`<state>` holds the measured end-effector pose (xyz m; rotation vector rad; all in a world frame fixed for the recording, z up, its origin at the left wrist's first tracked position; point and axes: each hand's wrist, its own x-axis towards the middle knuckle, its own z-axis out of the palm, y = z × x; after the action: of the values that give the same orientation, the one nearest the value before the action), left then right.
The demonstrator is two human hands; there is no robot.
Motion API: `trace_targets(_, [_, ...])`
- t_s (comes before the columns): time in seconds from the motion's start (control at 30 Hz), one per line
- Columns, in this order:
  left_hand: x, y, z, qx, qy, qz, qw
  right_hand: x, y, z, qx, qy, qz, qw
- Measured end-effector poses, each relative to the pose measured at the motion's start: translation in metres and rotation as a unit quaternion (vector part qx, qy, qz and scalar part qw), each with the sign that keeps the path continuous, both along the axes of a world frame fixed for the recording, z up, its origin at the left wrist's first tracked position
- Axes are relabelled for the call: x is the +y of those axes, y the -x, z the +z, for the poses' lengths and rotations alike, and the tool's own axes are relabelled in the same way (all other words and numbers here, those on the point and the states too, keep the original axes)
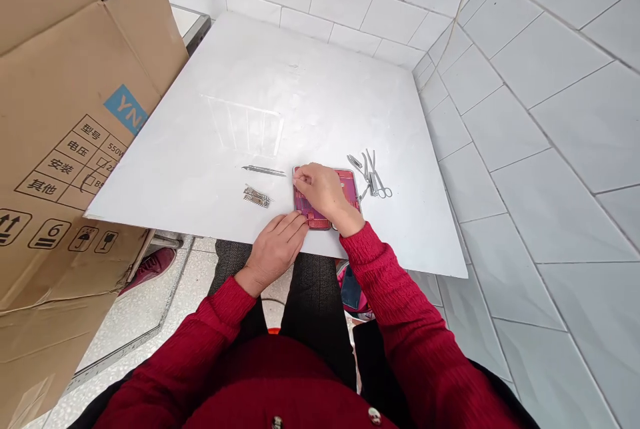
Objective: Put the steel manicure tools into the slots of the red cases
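Note:
An open manicure case [347, 182] with a red and purple inside lies near the front edge of the white table. My right hand [323, 188] is over it, thumb and fingertips pinched at the far left corner; whatever is between them is too small to make out. My left hand [280, 242] lies at the table edge with its fingers stretched out, their tips touching the case's near left corner. Left of the case are a slim metal tool [264, 170] and some nail clippers [257, 197]. To its right lie small scissors [383, 188], another clipper [354, 160] and other metal tools.
The white table [250, 76] meets tiled walls at the back and right. A large cardboard box [65, 116] stands against its left side. A thin cable [457, 16] hangs down the wall corner. Below are my legs and a dark red shoe [153, 266] on the floor.

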<state>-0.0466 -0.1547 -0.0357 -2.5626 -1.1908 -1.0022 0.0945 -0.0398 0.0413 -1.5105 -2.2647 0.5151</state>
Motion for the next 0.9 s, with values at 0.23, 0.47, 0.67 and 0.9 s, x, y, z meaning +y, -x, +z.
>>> trace_targets(0.23, [0.0, -0.001, -0.002, -0.018, -0.044, 0.007, 0.999, 0.0, 0.056, 0.016, -0.145, 0.009, 0.105, 0.984])
trace_targets(0.47, [0.0, 0.0, -0.003, -0.034, -0.033, 0.0, 0.999, 0.006, 0.092, 0.023, -0.276, 0.018, 0.137, 0.951])
trace_targets(0.67, [0.0, 0.001, -0.002, -0.038, -0.031, -0.009, 0.999, 0.006, 0.098, 0.014, -0.302, 0.001, 0.141, 0.943])
trace_targets(0.9, [0.0, 0.001, -0.007, -0.02, -0.03, 0.004, 0.999, 0.011, 0.079, 0.011, -0.234, -0.001, 0.084, 0.969])
